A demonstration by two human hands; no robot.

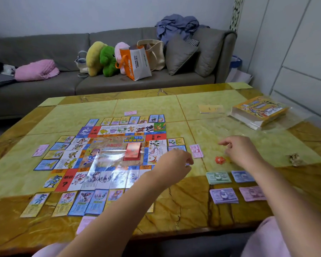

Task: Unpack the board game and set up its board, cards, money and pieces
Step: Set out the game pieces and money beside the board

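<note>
The colourful game board (107,156) lies flat on the yellow-green table (220,130), with a red card stack (132,152) at its middle. Property cards (85,201) ring the board on all sides. My left hand (176,164) hovers at the board's right edge, fingers curled over something small that I cannot make out. My right hand (239,151) hangs loosely curled above a small red playing piece (219,160). Money stacks lie near the front: green (218,177), blue (242,176), purple (224,195), pink (252,193). A pink note (196,151) lies between my hands.
The game box (259,111) in clear wrapping sits at the far right, a yellow card (210,109) left of it. A crumpled scrap (295,159) lies at right. More pink notes (40,150) surround the board. A grey sofa (44,84) with bags and plush toys stands behind.
</note>
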